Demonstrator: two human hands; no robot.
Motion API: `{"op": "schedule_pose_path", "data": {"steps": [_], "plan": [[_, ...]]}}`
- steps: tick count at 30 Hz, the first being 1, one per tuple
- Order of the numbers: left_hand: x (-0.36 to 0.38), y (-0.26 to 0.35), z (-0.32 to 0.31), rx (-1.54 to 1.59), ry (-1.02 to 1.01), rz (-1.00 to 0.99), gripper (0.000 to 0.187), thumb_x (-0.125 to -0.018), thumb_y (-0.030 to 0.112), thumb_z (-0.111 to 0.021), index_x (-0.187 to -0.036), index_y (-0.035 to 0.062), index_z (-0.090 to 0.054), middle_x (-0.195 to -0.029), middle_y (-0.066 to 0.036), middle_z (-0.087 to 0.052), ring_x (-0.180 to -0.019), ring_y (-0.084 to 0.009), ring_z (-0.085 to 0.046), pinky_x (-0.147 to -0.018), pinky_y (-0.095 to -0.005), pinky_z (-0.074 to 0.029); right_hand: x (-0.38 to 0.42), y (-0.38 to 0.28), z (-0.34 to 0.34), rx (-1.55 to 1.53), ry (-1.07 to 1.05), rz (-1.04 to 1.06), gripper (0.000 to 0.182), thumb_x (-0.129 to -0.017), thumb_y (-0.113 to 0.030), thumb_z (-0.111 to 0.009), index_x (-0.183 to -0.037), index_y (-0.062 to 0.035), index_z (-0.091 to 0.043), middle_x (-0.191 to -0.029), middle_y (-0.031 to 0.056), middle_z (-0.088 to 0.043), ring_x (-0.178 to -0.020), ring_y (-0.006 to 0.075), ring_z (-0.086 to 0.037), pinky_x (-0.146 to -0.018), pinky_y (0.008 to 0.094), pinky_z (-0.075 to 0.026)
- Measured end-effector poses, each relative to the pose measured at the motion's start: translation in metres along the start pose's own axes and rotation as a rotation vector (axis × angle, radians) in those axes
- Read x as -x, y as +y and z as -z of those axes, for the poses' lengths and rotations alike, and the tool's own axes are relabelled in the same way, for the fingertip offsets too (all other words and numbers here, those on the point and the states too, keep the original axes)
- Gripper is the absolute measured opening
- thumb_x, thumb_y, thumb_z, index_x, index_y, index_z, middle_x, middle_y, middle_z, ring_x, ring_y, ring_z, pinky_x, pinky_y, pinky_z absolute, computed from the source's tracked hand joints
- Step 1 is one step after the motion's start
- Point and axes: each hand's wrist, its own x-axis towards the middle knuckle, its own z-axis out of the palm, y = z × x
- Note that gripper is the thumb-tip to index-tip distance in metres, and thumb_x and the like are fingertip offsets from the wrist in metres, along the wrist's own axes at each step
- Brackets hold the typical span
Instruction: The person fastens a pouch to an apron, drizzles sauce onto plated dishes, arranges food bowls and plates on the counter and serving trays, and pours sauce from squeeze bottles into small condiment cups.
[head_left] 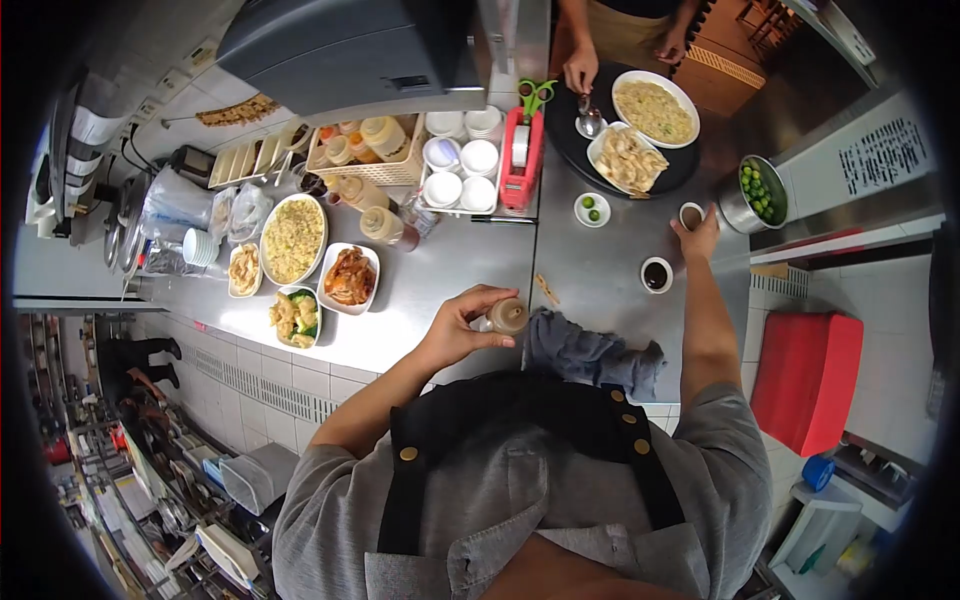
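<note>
My left hand (pixel 462 330) is wrapped round a squeeze bottle (pixel 509 316), seen from its nozzle end, above the front edge of the steel counter. At the right, my right hand (pixel 697 238) grips a small sauce cup (pixel 690 214) with brown contents. Close to that hand is a white dish of dark sauce (pixel 656 275). A white dish with cut green limes (pixel 592 209) sits further left. Beside the right hand stands a metal pot of green limes (pixel 762 192). A crumpled grey cloth (pixel 590 350) lies right of the bottle.
Across the counter, another person's hand (pixel 580 70) holds a spoon (pixel 590 122) over a black tray (pixel 572 150) carrying fried rice (pixel 655 108) and a pale dish (pixel 627 160). Plated foods (pixel 348 280), a basket of sauce bottles (pixel 370 145) and a red tape dispenser (pixel 520 160) occupy the left side.
</note>
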Motion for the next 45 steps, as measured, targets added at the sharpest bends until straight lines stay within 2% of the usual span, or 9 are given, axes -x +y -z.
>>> {"op": "schedule_pose_path", "data": {"steps": [5, 11, 14, 26, 32, 34, 41, 43, 45], "plan": [[0.030, 0.008, 0.040, -0.030, 0.104, -0.060, 0.068, -0.069, 0.003, -0.085, -0.132, 0.0067, -0.059, -0.127, -0.009, -0.058, -0.121, -0.0198, -0.056, -0.109, -0.0345, -0.042, 0.048, -0.127, 0.018, -0.052, 0.411, 0.372, 0.077, -0.068, -0.009, -0.080, -0.136, -0.0047, -0.045, -0.134, 0.0141, -0.053, -0.128, 0.0406, -0.044, -0.107, 0.0488, -0.035], [0.047, 0.030, 0.096, -0.047, 0.188, -0.147, 0.071, -0.068, -0.001, -0.085, -0.132, 0.0035, -0.057, -0.129, -0.011, -0.057, -0.121, -0.0226, -0.056, -0.106, -0.0359, -0.045, 0.124, -0.308, -0.038, -0.039, 0.104, 0.964, 0.018, -0.077, -0.016, -0.063, -0.092, -0.0172, -0.072, -0.108, 0.0015, -0.060, -0.108, 0.0244, -0.053, -0.096, 0.0475, -0.039], [0.056, 0.037, 0.120, -0.074, 0.249, -0.179, 0.076, -0.065, -0.003, -0.086, -0.133, 0.0008, -0.054, -0.128, -0.016, -0.059, -0.120, -0.0255, -0.058, -0.102, -0.0373, -0.047, 0.132, -0.337, -0.088, 0.358, -0.142, 0.970, 0.025, -0.083, -0.015, -0.057, -0.102, -0.0106, -0.072, -0.138, 0.0050, -0.051, -0.133, 0.0254, -0.040, -0.112, 0.0484, -0.028], [0.071, 0.039, 0.161, -0.090, 0.254, -0.165, 0.077, -0.064, 0.003, -0.089, -0.133, 0.0008, -0.055, -0.124, -0.016, -0.061, -0.118, -0.0256, -0.059, -0.101, -0.0379, -0.048, 0.120, -0.349, -0.094, 0.463, -0.008, 1.307, 0.019, -0.077, -0.018, -0.061, -0.087, -0.0106, -0.076, -0.111, -0.0004, -0.060, -0.125, 0.0210, -0.045, -0.107, 0.0436, -0.033], [0.073, 0.045, 0.156, -0.084, 0.183, -0.175, 0.079, -0.063, 0.002, -0.089, -0.134, 0.0006, -0.055, -0.126, -0.016, -0.061, -0.117, -0.0250, -0.059, -0.100, -0.0369, -0.048, 0.122, -0.370, -0.089, 0.086, -0.044, 0.774, 0.008, -0.076, -0.013, -0.068, -0.081, -0.0100, -0.073, -0.104, 0.0029, -0.062, -0.109, 0.0216, -0.054, -0.088, 0.0382, -0.046], [0.075, 0.047, 0.154, -0.080, 0.191, -0.146, 0.080, -0.063, 0.002, -0.089, -0.134, -0.0012, -0.054, -0.127, -0.016, -0.061, -0.118, -0.0246, -0.059, -0.100, -0.0367, -0.048, 0.132, -0.370, -0.054, -0.882, -0.584, -0.156, 0.009, -0.085, -0.013, -0.069, -0.088, -0.0049, -0.072, -0.090, 0.0043, -0.064, -0.090, 0.0164, -0.060, -0.077, 0.0303, -0.048], [0.064, 0.023, 0.155, -0.010, 0.174, -0.010, 0.076, -0.067, -0.001, -0.087, -0.136, -0.0003, -0.054, -0.123, -0.007, -0.058, -0.113, -0.0164, -0.059, -0.099, -0.0311, -0.047, 0.268, -0.264, -0.040, -0.803, -1.125, -0.027, 0.017, -0.088, -0.016, -0.067, -0.094, -0.0009, -0.065, -0.104, 0.0056, -0.066, -0.090, 0.0166, -0.060, -0.080, 0.0333, -0.050], [0.056, 0.022, 0.149, -0.053, 0.130, 0.046, 0.071, -0.071, 0.002, -0.085, -0.135, -0.0001, -0.055, -0.125, -0.006, -0.058, -0.114, -0.0146, -0.058, -0.099, -0.0305, -0.047, 0.299, -0.250, -0.020, -0.113, -0.444, 0.873, 0.019, -0.082, -0.016, -0.068, -0.092, -0.0009, -0.065, -0.127, 0.0112, -0.058, -0.110, 0.0252, -0.056, -0.091, 0.0388, -0.050], [0.047, 0.005, 0.148, -0.096, 0.105, 0.034, 0.069, -0.072, 0.005, -0.086, -0.134, 0.0019, -0.056, -0.124, -0.007, -0.059, -0.113, -0.0157, -0.059, -0.099, -0.0303, -0.048, 0.309, -0.234, -0.020, -0.014, -0.394, 0.978, 0.021, -0.079, -0.017, -0.070, -0.092, -0.0011, -0.065, -0.133, 0.0132, -0.053, -0.116, 0.0291, -0.052, -0.095, 0.0390, -0.047]]}}
